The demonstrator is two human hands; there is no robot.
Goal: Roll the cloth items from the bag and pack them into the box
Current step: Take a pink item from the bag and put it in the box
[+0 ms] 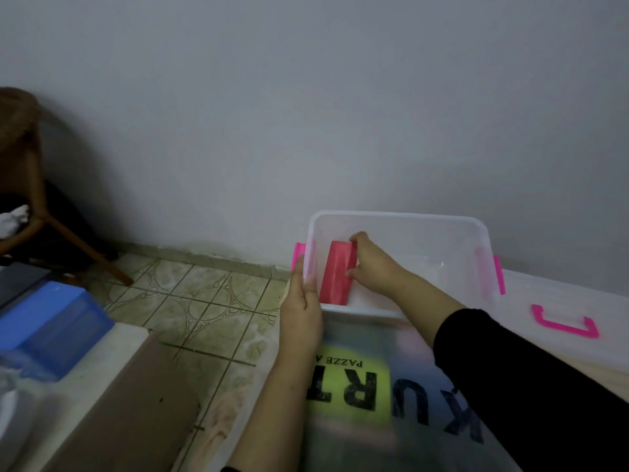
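Translucent and crinkly, the frosted plastic bag (367, 396) with a yellow-green printed patch and dark lettering is lying nearest, filling the bottom centre of the frame; pale cloth seems to be showing through its lower left side, though blur is hiding the detail. Just above it the left hand (301, 311) is gripping the near left corner of the clear rectangular plastic box with pink side latches (401, 216), thumb curling over the rim and fingers down the outer wall. The right hand (371, 264), reaching from a black sleeve (531, 379), is curling fingers and thumb round the pink rolled cloth (335, 277), which is sitting inside the box against its left wall. That roll is looking light, soft and compressible; holding it across the middle should be keeping the layers from springing loose. Smooth, rigid box walls will likely be sliding unless steadied. At right a clear lid with a pink handle (565, 323) is lying flat on the pale tabletop (609, 369). Patterned floor tiles (204, 301) are spreading toward the left, beyond.
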